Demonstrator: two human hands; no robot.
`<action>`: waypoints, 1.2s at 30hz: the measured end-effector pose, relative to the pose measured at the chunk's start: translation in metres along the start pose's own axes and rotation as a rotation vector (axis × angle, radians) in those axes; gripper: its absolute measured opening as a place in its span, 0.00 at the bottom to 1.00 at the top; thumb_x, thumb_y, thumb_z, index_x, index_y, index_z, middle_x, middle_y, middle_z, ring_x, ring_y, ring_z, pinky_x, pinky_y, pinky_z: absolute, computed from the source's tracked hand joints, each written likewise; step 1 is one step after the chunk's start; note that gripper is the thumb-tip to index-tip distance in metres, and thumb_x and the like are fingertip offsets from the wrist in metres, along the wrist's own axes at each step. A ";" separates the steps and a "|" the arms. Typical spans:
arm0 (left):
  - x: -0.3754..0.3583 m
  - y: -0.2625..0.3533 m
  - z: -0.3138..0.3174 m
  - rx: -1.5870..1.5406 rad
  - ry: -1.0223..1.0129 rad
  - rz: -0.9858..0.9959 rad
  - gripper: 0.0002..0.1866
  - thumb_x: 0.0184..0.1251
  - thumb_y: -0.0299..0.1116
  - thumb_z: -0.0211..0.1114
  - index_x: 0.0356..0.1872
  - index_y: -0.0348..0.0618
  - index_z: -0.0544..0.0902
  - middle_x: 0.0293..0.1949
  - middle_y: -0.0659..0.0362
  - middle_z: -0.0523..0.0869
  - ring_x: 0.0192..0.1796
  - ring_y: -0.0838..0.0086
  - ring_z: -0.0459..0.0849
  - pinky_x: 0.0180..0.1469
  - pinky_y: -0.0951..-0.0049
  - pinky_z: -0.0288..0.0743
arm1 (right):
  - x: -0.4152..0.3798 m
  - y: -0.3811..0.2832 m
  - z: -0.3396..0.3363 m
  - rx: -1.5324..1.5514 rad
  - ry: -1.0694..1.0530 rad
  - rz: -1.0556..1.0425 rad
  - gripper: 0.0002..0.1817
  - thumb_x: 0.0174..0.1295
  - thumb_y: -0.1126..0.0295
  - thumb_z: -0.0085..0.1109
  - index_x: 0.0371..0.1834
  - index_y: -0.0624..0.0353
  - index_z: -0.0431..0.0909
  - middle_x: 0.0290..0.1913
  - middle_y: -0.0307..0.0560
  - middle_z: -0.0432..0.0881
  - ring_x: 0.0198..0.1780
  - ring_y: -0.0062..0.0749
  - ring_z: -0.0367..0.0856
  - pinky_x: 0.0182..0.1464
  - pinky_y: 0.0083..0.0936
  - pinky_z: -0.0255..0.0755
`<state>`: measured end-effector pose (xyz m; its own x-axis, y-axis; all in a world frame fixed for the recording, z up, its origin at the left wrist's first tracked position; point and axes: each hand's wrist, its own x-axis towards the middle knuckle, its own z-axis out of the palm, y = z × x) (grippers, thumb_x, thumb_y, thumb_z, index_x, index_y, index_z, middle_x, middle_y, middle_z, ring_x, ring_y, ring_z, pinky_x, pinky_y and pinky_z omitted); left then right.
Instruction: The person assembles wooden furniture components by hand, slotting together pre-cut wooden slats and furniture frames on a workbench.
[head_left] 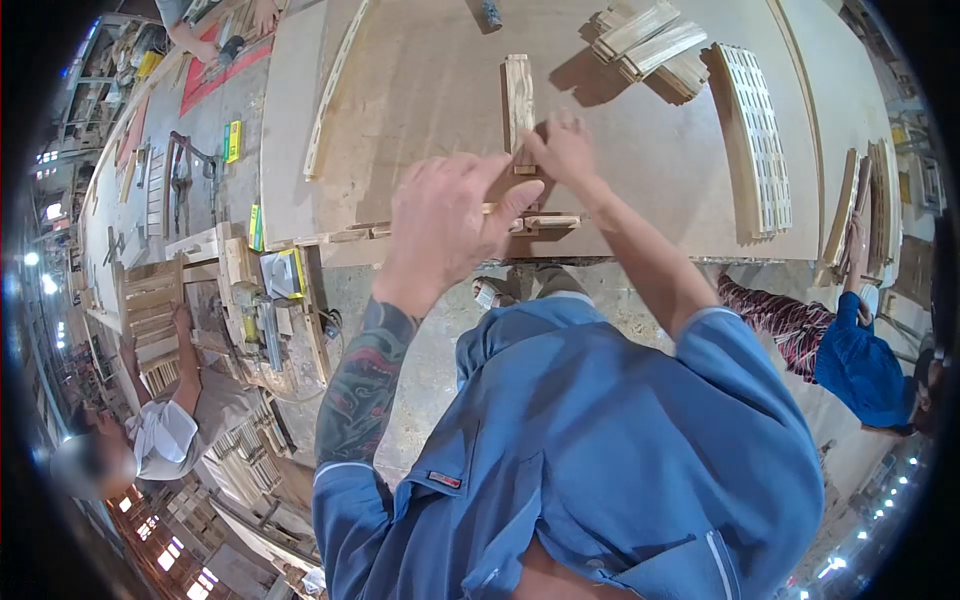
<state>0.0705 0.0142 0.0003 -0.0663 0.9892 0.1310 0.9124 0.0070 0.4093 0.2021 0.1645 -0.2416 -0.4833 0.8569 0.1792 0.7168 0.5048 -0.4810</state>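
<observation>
A stack of narrow wooden strips (520, 100) lies lengthwise on the brown work board (430, 90). My right hand (568, 152) is at the right side of its near end, one digit against or just over the wood and the others apart from it. To the left of that end is my left hand (440, 215), raised above the board's near edge, thumb stretched out and apart from the fingers, with nothing visible between them. Short wooden pieces (552, 221) lie along the near edge, partly hidden behind my left hand.
A pile of short boards (650, 42) and a row of slotted strips (755, 140) lie at the right. A long slotted strip (335, 90) is at the left. Other people work at far left, top left and right; a nail gun (255, 310) hangs beside the left bench.
</observation>
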 end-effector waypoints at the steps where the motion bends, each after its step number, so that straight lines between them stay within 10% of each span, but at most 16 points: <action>1: 0.001 -0.004 -0.004 0.016 0.025 0.003 0.29 0.73 0.61 0.53 0.49 0.46 0.87 0.40 0.51 0.88 0.46 0.57 0.85 0.50 0.58 0.75 | 0.002 -0.012 0.024 -0.122 0.068 0.011 0.27 0.60 0.59 0.66 0.61 0.59 0.75 0.58 0.56 0.78 0.62 0.58 0.75 0.60 0.47 0.72; 9: 0.003 -0.022 -0.009 0.040 -0.164 -0.187 0.32 0.70 0.63 0.55 0.50 0.43 0.87 0.48 0.49 0.88 0.53 0.53 0.84 0.56 0.57 0.76 | 0.006 0.019 -0.008 0.228 -0.450 0.209 0.25 0.60 0.58 0.69 0.57 0.59 0.76 0.48 0.54 0.85 0.51 0.47 0.83 0.52 0.38 0.75; 14: 0.005 -0.027 -0.008 0.024 -0.113 -0.164 0.31 0.70 0.63 0.54 0.47 0.43 0.88 0.44 0.46 0.88 0.48 0.49 0.86 0.49 0.55 0.79 | -0.071 0.023 -0.110 0.943 -0.151 0.283 0.17 0.68 0.61 0.64 0.51 0.63 0.81 0.43 0.42 0.87 0.44 0.27 0.82 0.47 0.27 0.76; 21: 0.006 -0.040 0.006 -0.004 -0.133 -0.124 0.32 0.69 0.64 0.54 0.46 0.44 0.88 0.42 0.47 0.88 0.46 0.49 0.86 0.47 0.53 0.79 | -0.106 0.030 -0.117 0.530 -0.393 0.260 0.15 0.61 0.61 0.71 0.44 0.60 0.87 0.43 0.44 0.89 0.44 0.26 0.83 0.48 0.28 0.76; 28: 0.003 -0.034 0.000 0.053 -0.107 -0.165 0.34 0.70 0.68 0.49 0.49 0.49 0.88 0.42 0.48 0.89 0.48 0.51 0.86 0.50 0.54 0.78 | -0.097 0.033 -0.108 0.036 -0.351 -0.133 0.12 0.60 0.59 0.68 0.40 0.54 0.88 0.36 0.51 0.88 0.41 0.47 0.86 0.44 0.37 0.77; 36: -0.002 -0.030 -0.004 0.062 -0.070 -0.184 0.38 0.68 0.71 0.47 0.50 0.47 0.88 0.44 0.48 0.90 0.50 0.52 0.87 0.52 0.53 0.80 | -0.094 0.046 -0.090 0.178 -0.222 -0.329 0.10 0.61 0.58 0.67 0.39 0.50 0.88 0.26 0.50 0.84 0.30 0.50 0.81 0.45 0.43 0.71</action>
<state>0.0421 0.0109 -0.0086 -0.2082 0.9781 -0.0055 0.9105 0.1958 0.3642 0.3257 0.1171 -0.2037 -0.7822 0.6000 0.1679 0.4178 0.7051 -0.5729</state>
